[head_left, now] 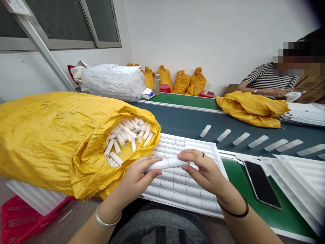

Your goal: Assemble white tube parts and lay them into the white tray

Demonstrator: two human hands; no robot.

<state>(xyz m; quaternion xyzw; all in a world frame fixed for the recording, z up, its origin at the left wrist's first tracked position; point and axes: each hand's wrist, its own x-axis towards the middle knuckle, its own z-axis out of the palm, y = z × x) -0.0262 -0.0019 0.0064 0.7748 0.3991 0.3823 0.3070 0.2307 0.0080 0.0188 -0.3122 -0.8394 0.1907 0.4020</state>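
Observation:
A slim white plastic tube (169,164) lies sideways between my two hands, above a white ribbed tray (203,144). My left hand (141,173) grips its left end between thumb and fingers. Its right end is pinched by my right hand (200,166), which wears a dark ring. Beneath them, printed white tubes (175,186) lie in rows in the tray. Close to my left hand, a big yellow woven sack (91,145) lies on its side, its mouth turned towards me. Many short white tube pieces (127,132) show inside it.
Several translucent white tubes (241,138) lie spaced along the dark conveyor belt (182,118). A phone (262,184) and stacked white trays (297,186) are at right. Across the belt sits a person in a striped shirt (264,76) behind a folded yellow sack (254,106). A red basket (17,217) stands lower left.

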